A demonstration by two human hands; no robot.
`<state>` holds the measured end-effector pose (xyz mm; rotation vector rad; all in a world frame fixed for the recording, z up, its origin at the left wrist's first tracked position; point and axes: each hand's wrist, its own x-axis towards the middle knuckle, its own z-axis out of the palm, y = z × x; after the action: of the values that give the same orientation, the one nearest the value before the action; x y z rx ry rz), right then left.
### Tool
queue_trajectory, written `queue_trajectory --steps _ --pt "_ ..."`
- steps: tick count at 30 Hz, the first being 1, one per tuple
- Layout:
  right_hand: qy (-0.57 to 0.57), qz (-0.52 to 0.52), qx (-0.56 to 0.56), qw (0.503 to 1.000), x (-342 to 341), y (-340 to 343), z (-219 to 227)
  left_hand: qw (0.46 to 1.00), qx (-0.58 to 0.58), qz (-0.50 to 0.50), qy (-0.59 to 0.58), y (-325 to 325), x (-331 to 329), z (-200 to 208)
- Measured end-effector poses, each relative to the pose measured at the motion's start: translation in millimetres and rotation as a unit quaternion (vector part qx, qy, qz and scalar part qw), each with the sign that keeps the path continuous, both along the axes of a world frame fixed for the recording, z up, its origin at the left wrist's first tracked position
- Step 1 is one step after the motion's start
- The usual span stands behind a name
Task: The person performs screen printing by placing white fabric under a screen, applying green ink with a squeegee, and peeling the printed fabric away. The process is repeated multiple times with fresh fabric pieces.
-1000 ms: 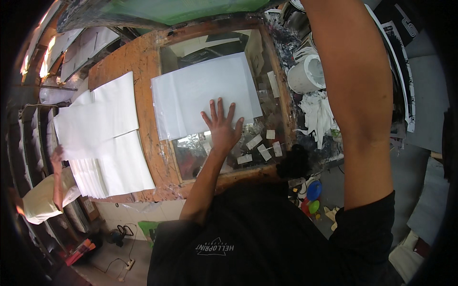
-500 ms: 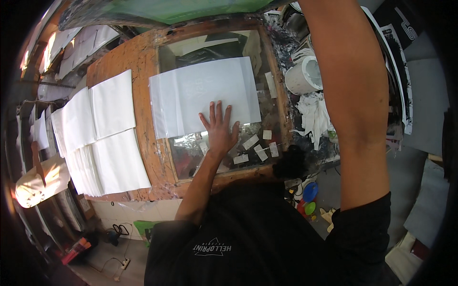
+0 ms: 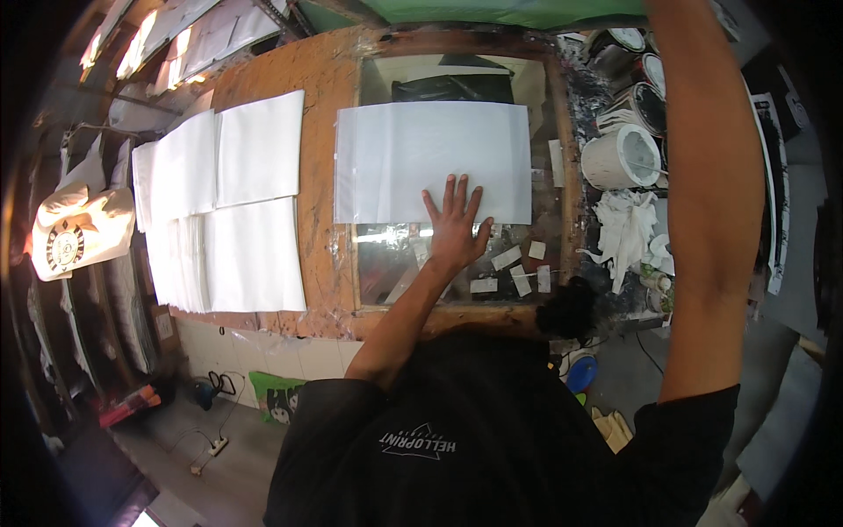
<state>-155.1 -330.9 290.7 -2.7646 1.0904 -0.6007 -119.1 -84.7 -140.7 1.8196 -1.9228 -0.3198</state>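
Note:
My left hand (image 3: 457, 230) lies flat with its fingers spread on the near edge of a translucent white plastic sheet or bag (image 3: 430, 162). The sheet rests on a glass pane (image 3: 386, 277) set in the wooden table. My right arm (image 3: 713, 202) stretches up past the upper edge of the picture, so my right hand is out of sight. Along the far side of the table runs a green screen with a dark frame (image 3: 518, 12), only partly in view.
Stacks of white sheets or bags (image 3: 255, 250) lie at the table's left. Small paper pieces (image 3: 507, 257) show at the glass. At right stand a white tub (image 3: 622, 158), several paint cans (image 3: 648, 105) and a crumpled white rag (image 3: 625, 230). Shelves line the far left.
The whole view has shifted and turned, so the table sits further right and straighter. Less of the green screen shows now. My left hand stays flat on the sheet.

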Motion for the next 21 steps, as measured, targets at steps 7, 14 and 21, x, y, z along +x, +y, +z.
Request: queue_trajectory --steps 7,14,21 --pt "0.018 -0.024 -0.027 0.999 6 -29 -3 1.0 -0.001 0.004 -0.007 0 -4 -2" --pt "-0.02 -0.081 0.072 0.994 -10 12 -11 0.999 -0.016 0.008 0.03 -5 -7 8" --pt "-0.059 -0.017 -0.042 0.997 -46 158 -171 0.756 -0.065 0.103 0.643 65 22 143"
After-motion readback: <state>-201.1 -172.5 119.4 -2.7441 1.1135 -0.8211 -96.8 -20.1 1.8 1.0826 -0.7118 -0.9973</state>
